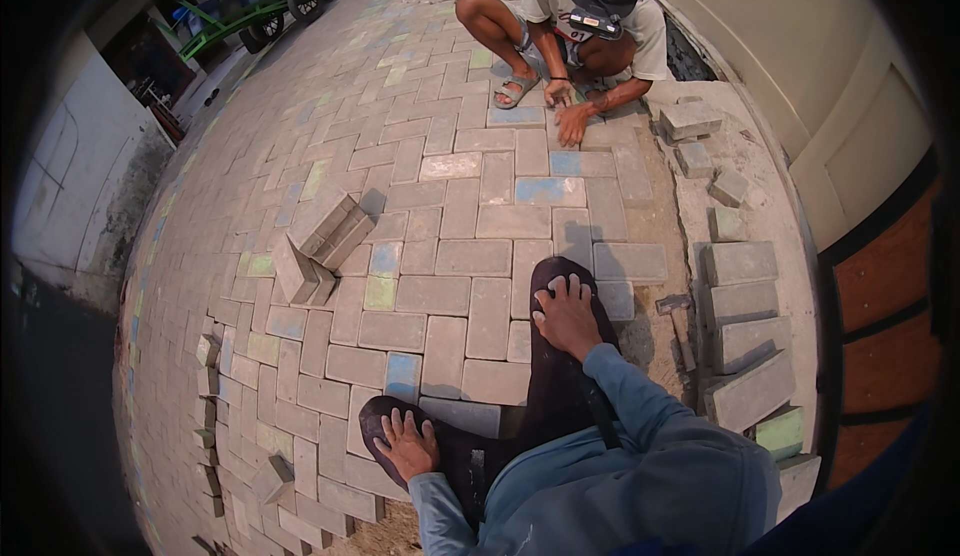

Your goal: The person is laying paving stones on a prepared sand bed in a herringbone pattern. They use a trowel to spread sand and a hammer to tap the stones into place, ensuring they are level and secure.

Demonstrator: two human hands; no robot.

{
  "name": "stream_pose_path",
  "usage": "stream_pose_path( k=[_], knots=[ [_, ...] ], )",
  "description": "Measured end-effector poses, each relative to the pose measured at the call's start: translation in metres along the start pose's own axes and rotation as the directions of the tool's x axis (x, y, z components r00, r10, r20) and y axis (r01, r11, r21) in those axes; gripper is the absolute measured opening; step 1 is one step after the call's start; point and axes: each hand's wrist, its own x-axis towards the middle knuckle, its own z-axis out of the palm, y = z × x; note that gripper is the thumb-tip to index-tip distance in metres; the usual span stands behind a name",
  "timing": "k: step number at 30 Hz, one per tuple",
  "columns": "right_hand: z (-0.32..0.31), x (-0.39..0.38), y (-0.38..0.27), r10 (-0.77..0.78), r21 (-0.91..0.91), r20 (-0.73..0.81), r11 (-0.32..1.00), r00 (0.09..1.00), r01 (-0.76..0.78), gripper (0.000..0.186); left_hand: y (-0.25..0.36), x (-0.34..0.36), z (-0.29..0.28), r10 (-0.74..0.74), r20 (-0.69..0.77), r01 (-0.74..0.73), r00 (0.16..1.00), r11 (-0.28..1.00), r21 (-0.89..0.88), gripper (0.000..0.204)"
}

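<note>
My left hand (408, 443) lies on my left knee with its fingers spread and nothing in it. On the other knee rests my right hand (567, 314), likewise empty, its fingers apart and slightly bent. Both knees are in dark trousers, just above the laid paving blocks (433, 296). To the right of my right knee a hammer (682, 336) lies on the sandy strip along the paving edge. Ahead, a co-worker squats with both hands (566, 116) down at the blocks near that same edge; what lies under those hands is hidden.
Loose paving blocks (741, 264) line the concrete ledge at right, beside a wall and brown panels (885, 276). Stacked blocks (335, 231) stand left of centre; more blocks (208, 381) mark the lower left. A green cart (240, 18) stands far left. Bare sand (385, 534) shows below.
</note>
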Motion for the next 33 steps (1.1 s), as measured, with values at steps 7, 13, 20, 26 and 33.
stream_pose_path(
  k=[7,13,20,26,33],
  knots=[
    [-0.002,0.0,0.0,0.014,0.01,0.02,1.0,1.0,-0.015,0.045,0.002,-0.001,-0.002,0.009,-0.002,-0.009,1.0,1.0,-0.013,0.051],
    [0.001,0.0,0.0,0.009,0.001,0.008,1.0,1.0,-0.009,0.045,-0.002,-0.001,0.002,0.031,-0.046,-0.032,0.998,1.0,-0.002,0.051],
    [0.008,-0.003,0.004,-0.021,-0.038,-0.064,0.999,0.998,0.018,0.042,0.001,-0.001,0.002,0.019,-0.023,-0.019,1.0,1.0,0.002,0.051],
    [0.009,-0.002,0.004,-0.022,-0.048,-0.077,0.999,0.997,0.019,0.043,0.001,0.0,0.001,0.025,-0.014,-0.025,1.0,1.0,-0.004,0.052],
    [0.011,-0.001,0.005,-0.022,-0.029,-0.072,0.999,0.997,0.02,0.042,0.003,-0.001,-0.001,0.024,-0.013,-0.024,1.0,1.0,-0.015,0.051]
  ],
)
